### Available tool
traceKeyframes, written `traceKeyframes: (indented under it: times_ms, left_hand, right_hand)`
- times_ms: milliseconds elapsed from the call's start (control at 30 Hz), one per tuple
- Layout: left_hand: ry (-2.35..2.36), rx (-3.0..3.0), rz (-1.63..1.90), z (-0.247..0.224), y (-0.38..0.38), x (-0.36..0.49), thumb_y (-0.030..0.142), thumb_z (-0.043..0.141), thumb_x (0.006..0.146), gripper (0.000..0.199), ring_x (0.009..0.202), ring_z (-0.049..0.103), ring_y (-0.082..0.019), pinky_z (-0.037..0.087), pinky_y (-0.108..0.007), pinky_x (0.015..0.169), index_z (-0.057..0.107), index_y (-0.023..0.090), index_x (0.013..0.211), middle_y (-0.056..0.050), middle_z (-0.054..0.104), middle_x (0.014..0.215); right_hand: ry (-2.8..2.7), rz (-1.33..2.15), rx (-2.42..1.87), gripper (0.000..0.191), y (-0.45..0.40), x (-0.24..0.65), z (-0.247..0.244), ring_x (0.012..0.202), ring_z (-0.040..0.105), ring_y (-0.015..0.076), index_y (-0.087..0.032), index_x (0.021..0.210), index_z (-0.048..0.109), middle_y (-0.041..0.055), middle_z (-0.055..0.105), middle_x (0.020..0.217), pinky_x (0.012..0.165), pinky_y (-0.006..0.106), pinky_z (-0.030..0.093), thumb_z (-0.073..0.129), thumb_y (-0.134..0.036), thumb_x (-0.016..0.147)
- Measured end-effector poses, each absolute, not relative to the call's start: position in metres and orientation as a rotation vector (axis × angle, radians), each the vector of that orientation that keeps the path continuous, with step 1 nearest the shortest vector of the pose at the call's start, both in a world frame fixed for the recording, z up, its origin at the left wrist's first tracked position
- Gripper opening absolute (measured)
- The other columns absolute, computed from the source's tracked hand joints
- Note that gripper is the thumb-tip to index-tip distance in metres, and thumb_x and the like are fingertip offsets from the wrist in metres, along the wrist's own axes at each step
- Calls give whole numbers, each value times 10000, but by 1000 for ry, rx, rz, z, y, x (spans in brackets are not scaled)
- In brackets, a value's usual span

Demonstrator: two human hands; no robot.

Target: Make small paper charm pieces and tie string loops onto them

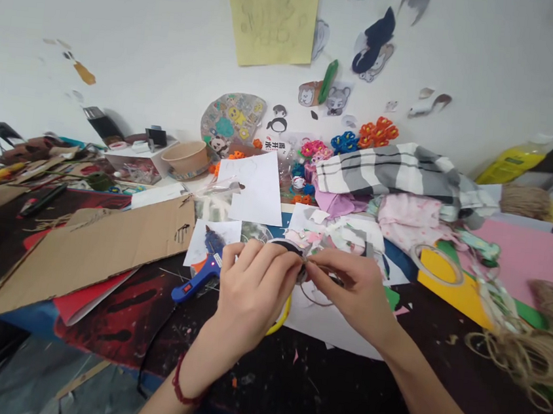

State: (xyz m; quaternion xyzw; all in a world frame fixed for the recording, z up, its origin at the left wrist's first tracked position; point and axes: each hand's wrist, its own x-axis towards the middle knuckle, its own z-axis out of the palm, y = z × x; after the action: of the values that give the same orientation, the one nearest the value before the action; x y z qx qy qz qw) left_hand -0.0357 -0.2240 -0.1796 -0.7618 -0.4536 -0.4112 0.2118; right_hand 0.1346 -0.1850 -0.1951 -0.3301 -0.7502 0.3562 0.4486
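1. Head view: the left hand [251,283] and the right hand [347,290] meet over the middle of the surface [336,391], their fingers pinched together on one small dark round piece [288,246]; what it is cannot be told. The left seems to steady it while the right fingertips work at its edge.
2. One yellow ring [280,319] curves under the left hand, lying on one white sheet [323,324], which probably keeps the work off the stained top.
3. One blue glue gun [203,272] lies just left of the hands, within reach, its cord trailing toward the near edge.
4. One cardboard sheet [89,250] lies further left, one tape roll [436,263] to the right, and one twine bundle [529,345] at far right.
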Motion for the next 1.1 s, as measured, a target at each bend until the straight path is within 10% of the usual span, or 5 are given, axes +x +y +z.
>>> traceKeyframes:
  times_ms: [1100]
  left_hand:
    - [-1436, -2467, -1098, -157, -228, -53, 283, 711, 849, 144, 892, 560, -193, 359, -368, 766, 649, 246, 974, -6, 692, 952]
  right_hand:
    - [-1959, 1086, -716, 165, -182, 143, -193, 675, 550, 113, -187, 812, 670, 5, 634, 738, 605, 242, 423, 570, -260, 921]
